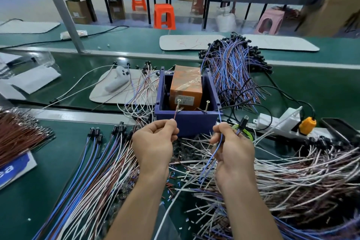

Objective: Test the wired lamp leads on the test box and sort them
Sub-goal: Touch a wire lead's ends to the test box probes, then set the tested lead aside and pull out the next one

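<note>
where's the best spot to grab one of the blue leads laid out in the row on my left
Probably just below its black socket, fingers pinching down from above. At that far end the blue leads lie side by side with gaps on the green mat; nearer you they bunch and cross other wires, so you would catch several.

test box (pixel 187 122) looks like matt purple plastic; bare metal screws (pixel 177 105) on it; orange block (pixel 185 87) wrapped in shiny clear tape; table (pixel 64 148) smooth green, slightly glossy; leads (pixel 101 171) in smooth plastic insulation
</note>
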Demonstrator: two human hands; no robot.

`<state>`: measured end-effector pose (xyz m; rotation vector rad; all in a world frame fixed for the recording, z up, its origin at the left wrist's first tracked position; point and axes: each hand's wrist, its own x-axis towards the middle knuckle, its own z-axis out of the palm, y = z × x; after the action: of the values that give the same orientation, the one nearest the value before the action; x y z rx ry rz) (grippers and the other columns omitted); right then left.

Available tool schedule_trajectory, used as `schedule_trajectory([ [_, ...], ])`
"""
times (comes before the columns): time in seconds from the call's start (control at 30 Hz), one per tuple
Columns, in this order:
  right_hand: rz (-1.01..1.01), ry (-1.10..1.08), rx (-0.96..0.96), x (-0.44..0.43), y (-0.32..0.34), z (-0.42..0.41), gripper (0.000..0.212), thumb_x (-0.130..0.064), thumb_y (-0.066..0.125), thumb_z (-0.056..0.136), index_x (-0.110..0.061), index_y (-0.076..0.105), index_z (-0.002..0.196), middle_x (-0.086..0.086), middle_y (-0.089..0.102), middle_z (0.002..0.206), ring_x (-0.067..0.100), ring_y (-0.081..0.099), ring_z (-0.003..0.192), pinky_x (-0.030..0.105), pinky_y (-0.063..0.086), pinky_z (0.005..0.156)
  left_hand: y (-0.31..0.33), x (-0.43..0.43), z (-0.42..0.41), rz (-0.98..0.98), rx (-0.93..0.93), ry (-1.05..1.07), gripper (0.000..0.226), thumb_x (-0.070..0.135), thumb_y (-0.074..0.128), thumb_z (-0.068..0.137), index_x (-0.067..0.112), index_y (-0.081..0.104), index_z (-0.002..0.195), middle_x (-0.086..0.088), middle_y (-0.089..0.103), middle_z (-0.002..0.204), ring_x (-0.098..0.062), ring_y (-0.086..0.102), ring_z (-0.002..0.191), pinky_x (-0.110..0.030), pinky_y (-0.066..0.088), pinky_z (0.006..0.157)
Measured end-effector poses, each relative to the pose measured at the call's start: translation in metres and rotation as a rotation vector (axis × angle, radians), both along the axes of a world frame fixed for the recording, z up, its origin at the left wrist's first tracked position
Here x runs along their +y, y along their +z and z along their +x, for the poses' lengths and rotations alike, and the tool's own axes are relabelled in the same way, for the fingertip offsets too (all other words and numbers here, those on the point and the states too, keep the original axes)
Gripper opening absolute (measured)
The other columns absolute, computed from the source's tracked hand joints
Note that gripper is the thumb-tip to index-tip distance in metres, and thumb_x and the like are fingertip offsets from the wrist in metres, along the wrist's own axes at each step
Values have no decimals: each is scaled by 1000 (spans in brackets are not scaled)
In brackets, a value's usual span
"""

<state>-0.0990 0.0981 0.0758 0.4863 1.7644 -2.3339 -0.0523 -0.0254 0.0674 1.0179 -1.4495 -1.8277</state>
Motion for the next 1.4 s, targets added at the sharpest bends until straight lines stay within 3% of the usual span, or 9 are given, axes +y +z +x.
schedule_trajectory([
  [0.2,-10,-14,2,3,-5,-3,24,-16,64,99,-9,72,77,3,63,57,10,56,50,28,40,55,1,-2,3,-12,4,-29,19,10,80,87,15,78,69,-5,76,66,-11,69,57,-22,55,58],
  [0.57,59,-7,40,-8,-8,-4,24,-12,65,96,-7,70,73,-2,58,47,4,47,39,27,34,56,-7,-1,4,7,8,-27,18,8,80,87,15,78,70,-5,75,65,-10,67,55,-19,54,49],
  [0.7,59,-13,54,-14,-8,-5,28,-11,65,95,-10,68,67,-2,56,46,6,46,40,28,35,57,-8,-3,5,28,24,-16,24,7,80,87,16,78,64,-6,75,64,-10,67,55,-18,55,54],
  [1.1,80,32,143,-14,-15,-5,23,-5,67,93,2,67,71,0,49,45,10,38,42,28,34,51,-4,-5,2,-11,15,-51,13,8,79,87,14,78,75,-4,75,66,-9,68,56,-18,54,57],
  [1.4,1,28,134,3,-13,10,30,-7,63,98,-7,70,69,-2,48,46,10,37,41,21,31,40,-4,0,17,41,52,-54,21,8,78,89,15,78,69,-7,76,69,-11,68,58,-19,55,58],
])
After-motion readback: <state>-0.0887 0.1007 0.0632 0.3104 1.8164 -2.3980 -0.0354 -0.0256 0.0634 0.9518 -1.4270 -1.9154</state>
